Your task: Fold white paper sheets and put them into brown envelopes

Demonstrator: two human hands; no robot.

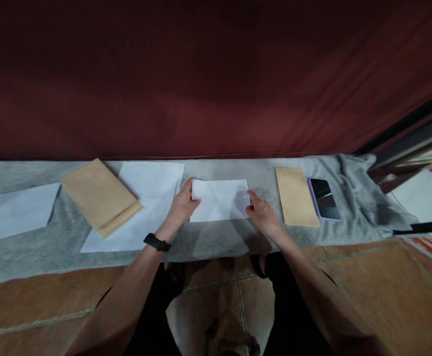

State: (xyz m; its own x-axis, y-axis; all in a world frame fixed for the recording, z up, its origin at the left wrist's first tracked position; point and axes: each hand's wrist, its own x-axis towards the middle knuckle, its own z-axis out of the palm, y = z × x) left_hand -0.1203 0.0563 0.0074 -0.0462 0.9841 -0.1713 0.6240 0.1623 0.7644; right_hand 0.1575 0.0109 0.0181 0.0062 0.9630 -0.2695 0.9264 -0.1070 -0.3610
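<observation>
A white sheet of paper (219, 200), apparently folded, lies in front of me on the grey cloth. My left hand (183, 201) grips its left edge between thumb and fingers. At the opposite edge my right hand (261, 211) pinches the paper with the thumb and forefinger. To the left, a stack of brown envelopes (99, 195) rests at an angle over larger white sheets (152, 180). On the right a single brown envelope (296, 197) lies close to my right hand.
A phone (324, 199) with a lilac case lies right of the single envelope. Another white paper (15, 210) is at the far left. The grey cloth (216, 242) covers a narrow surface against a dark red backing (216, 99). Tiled floor (382, 277) shows below.
</observation>
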